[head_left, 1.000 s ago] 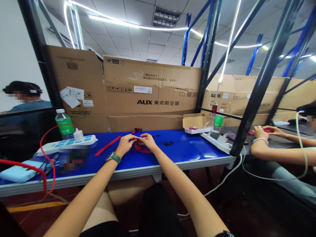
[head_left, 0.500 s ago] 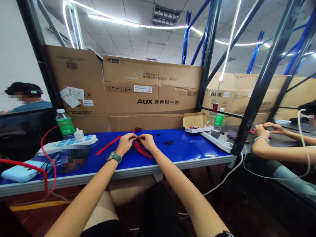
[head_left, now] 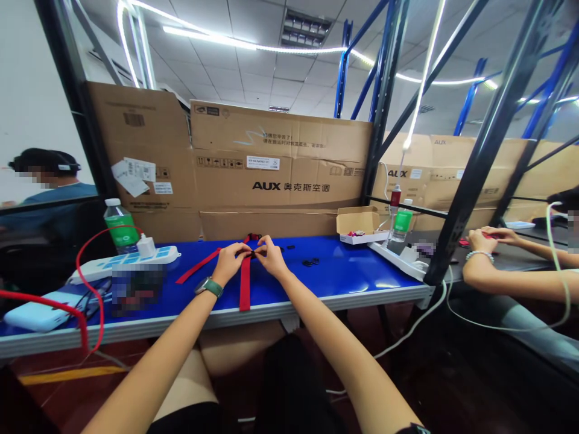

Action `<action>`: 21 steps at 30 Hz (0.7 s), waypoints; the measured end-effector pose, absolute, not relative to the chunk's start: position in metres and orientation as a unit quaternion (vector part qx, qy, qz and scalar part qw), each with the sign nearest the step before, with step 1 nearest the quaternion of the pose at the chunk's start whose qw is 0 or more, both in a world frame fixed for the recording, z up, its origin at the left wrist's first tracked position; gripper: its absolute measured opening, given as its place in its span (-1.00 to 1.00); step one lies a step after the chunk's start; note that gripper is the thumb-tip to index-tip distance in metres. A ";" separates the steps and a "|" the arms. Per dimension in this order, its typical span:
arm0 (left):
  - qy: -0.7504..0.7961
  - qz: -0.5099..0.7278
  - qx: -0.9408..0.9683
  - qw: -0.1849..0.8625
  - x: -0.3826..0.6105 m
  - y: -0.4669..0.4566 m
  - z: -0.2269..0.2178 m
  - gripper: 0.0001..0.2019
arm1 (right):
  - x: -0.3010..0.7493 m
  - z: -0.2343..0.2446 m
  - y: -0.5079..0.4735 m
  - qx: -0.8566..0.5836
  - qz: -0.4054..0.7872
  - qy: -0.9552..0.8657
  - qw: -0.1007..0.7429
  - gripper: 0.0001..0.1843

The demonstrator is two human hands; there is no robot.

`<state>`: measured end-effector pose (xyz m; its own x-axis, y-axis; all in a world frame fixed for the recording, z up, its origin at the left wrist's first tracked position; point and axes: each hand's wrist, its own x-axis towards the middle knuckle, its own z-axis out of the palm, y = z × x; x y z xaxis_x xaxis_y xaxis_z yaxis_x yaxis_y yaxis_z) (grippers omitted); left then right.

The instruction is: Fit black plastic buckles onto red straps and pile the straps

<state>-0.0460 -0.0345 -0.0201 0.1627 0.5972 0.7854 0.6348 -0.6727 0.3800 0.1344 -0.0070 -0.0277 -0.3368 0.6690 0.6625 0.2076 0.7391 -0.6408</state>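
Note:
My left hand [head_left: 231, 258] and my right hand [head_left: 270, 254] meet over the blue table [head_left: 353, 280], fingers pinched together on a red strap [head_left: 245, 286] and a small black piece between them. One end of the strap hangs straight down toward the table's near edge. Another length runs off to the left [head_left: 196, 267]. A watch sits on my left wrist. Several small black rings [head_left: 310, 262] lie on the table to the right of my hands.
A white power strip [head_left: 124, 263], a green-labelled bottle [head_left: 120, 226] and a red cable lie at the left. A small open cardboard box [head_left: 357, 224] stands at the back right. Cardboard walls [head_left: 280, 169] close the back. Other people sit at both sides.
The strap's free end, curled on the table under my right hand before, now hangs straight down toward me. My hands have risen slightly.

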 end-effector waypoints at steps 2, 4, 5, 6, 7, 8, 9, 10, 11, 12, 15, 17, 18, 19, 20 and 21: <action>-0.403 -0.506 -0.762 0.022 -0.046 -0.035 -0.020 -0.86 | 0.134 -0.029 -0.005 -0.278 0.213 -0.794 0.497 -0.70; -0.406 -0.507 -0.760 0.020 -0.046 -0.034 -0.020 -0.86 | 0.133 -0.030 -0.003 -0.276 0.198 -0.800 0.494 -0.69; -0.408 -0.509 -0.758 0.017 -0.046 -0.034 -0.021 -0.86 | 0.133 -0.031 -0.003 -0.274 0.195 -0.800 0.496 -0.69; -0.408 -0.511 -0.756 0.014 -0.046 -0.034 -0.021 -0.86 | 0.133 -0.031 -0.003 -0.271 0.196 -0.799 0.500 -0.69; -0.408 -0.514 -0.754 0.011 -0.046 -0.034 -0.021 -0.86 | 0.133 -0.030 -0.004 -0.268 0.201 -0.795 0.505 -0.70; -0.407 -0.515 -0.754 0.008 -0.046 -0.033 -0.022 -0.85 | 0.134 -0.030 -0.005 -0.266 0.208 -0.791 0.511 -0.70; -0.405 -0.515 -0.755 0.006 -0.047 -0.033 -0.022 -0.85 | 0.134 -0.030 -0.006 -0.265 0.216 -0.785 0.516 -0.71; -0.402 -0.513 -0.758 0.004 -0.047 -0.033 -0.022 -0.84 | 0.134 -0.029 -0.006 -0.267 0.225 -0.778 0.522 -0.71; -0.399 -0.510 -0.762 0.006 -0.047 -0.033 -0.022 -0.83 | 0.134 -0.029 -0.006 -0.269 0.234 -0.770 0.528 -0.71; -0.395 -0.509 -0.765 0.011 -0.047 -0.033 -0.022 -0.83 | 0.134 -0.030 -0.006 -0.272 0.245 -0.761 0.536 -0.70; -0.378 -0.506 -0.775 0.029 -0.046 -0.033 -0.021 -0.81 | 0.134 -0.032 -0.003 -0.277 0.280 -0.731 0.557 -0.67; -0.371 -0.506 -0.778 0.031 -0.046 -0.033 -0.021 -0.80 | 0.134 -0.033 0.000 -0.280 0.302 -0.717 0.563 -0.64; -0.372 -0.508 -0.776 0.028 -0.046 -0.033 -0.021 -0.80 | 0.134 -0.033 0.001 -0.280 0.309 -0.714 0.562 -0.63; -0.376 -0.512 -0.772 0.023 -0.046 -0.033 -0.021 -0.80 | 0.134 -0.033 0.001 -0.277 0.312 -0.716 0.559 -0.64; -0.382 -0.515 -0.767 0.014 -0.046 -0.033 -0.021 -0.81 | 0.134 -0.033 0.001 -0.273 0.309 -0.722 0.555 -0.66; -0.389 -0.519 -0.761 0.001 -0.045 -0.033 -0.022 -0.83 | 0.134 -0.032 0.001 -0.270 0.298 -0.733 0.549 -0.68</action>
